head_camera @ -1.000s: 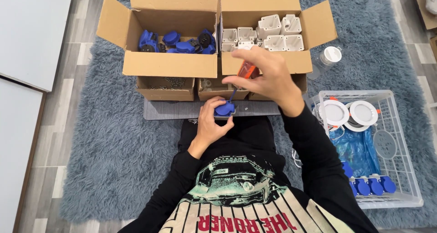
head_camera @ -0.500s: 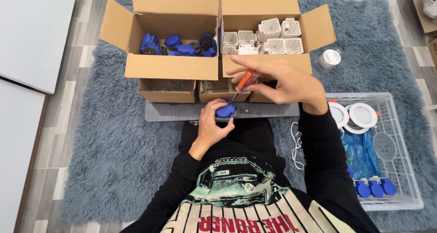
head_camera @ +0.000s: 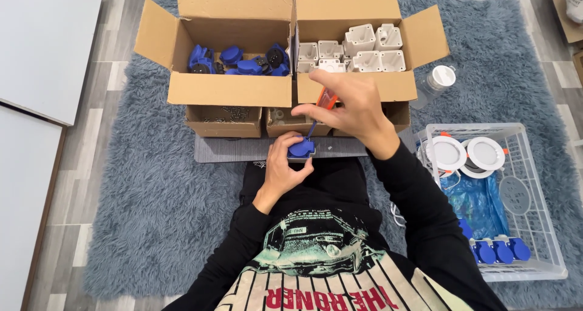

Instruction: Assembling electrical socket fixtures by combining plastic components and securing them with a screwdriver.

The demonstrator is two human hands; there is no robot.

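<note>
Nearest us, our left hand (head_camera: 281,168) grips a small blue plastic socket part (head_camera: 302,149) above our lap, fingers wrapped around it. Our right hand (head_camera: 347,106) pinches an orange-handled screwdriver (head_camera: 322,109), its tip down on the blue part. Just beyond lies a grey ribbed mat (head_camera: 231,149), then small open cardboard trays (head_camera: 223,119). To our right stands a white wire basket (head_camera: 534,189) with round white lamps (head_camera: 466,153). Farther off, one large cardboard box (head_camera: 228,89) holds blue parts, another (head_camera: 364,86) holds white plastic housings (head_camera: 358,51).
</note>
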